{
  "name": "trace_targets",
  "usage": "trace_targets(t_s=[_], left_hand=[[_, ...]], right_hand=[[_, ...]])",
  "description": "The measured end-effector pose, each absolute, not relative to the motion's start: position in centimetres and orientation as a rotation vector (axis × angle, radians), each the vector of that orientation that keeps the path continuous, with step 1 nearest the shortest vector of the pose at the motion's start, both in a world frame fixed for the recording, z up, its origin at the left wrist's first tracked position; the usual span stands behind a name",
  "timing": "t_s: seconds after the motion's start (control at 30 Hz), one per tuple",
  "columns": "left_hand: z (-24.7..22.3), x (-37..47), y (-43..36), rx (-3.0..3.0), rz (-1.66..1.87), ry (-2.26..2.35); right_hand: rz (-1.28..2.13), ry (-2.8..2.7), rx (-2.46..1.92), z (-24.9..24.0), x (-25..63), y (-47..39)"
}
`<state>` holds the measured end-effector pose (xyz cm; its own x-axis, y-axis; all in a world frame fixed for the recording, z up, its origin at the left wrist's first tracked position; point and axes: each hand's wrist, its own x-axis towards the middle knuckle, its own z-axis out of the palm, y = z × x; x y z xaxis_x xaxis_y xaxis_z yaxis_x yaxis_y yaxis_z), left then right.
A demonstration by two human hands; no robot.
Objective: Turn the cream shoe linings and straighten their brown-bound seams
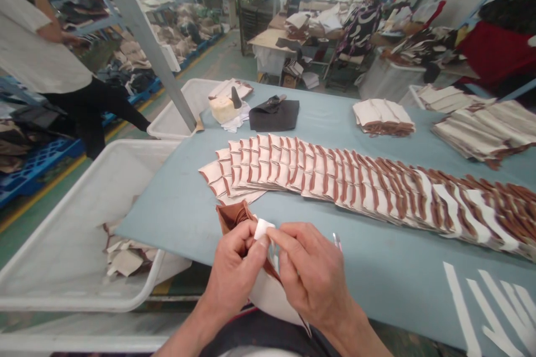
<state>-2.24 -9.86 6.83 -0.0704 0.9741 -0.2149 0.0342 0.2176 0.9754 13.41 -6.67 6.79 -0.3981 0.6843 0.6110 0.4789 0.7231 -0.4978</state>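
Both hands meet over the near table edge. My left hand (237, 268) is closed on a brown and cream piece (272, 293), whose brown end (234, 215) sticks up above the fingers. My right hand (314, 268) pinches a small white strip (263, 228) against that piece, its fingertips near the left thumb. The piece's cream part hangs down between the hands. Beyond them, a long overlapping row of cream pieces with brown edges (310, 170) runs to the right across the blue-green table (176, 201). A small pen-like object (337, 241) lies right of my right hand.
White strips (460, 307) lie at the table's right. A dark cloth (274, 115), a yellowish block (224, 109) and stacked pieces (383, 116) sit farther back. A white bin (84, 290) and a slanted metal post (142, 33) stand left. A person (46, 56) is at the far left.
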Motion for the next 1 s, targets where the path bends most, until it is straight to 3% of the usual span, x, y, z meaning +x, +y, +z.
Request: trace_targets(t_s=[0.27, 0.53, 0.67, 0.83, 1.0], left_hand=[[7.1, -2.7, -10.1, 1.175, 1.019, 1.417], [7.2, -2.7, -10.0, 1.146, 0.981, 1.361], [6.0, -3.0, -10.2, 1.083, 1.133, 1.302], [3.6, -4.0, -10.1, 1.11, 1.213, 1.372], [4.3, -5.1, -9.7, 1.325, 0.944, 1.467]], right_hand=[[1.137, -1.775, -1.037, 6.5, 12.8, -6.2], [1.175, -1.568, -1.079, 5.2, 12.4, -6.6], [1.1, -1.444, -1.189, 3.8, 12.3, -6.4], [1.448, -1.146, -1.274, 0.7, 11.4, -6.9], [1.554, -1.09, -1.295, -1.5, 10.8, -7.7]])
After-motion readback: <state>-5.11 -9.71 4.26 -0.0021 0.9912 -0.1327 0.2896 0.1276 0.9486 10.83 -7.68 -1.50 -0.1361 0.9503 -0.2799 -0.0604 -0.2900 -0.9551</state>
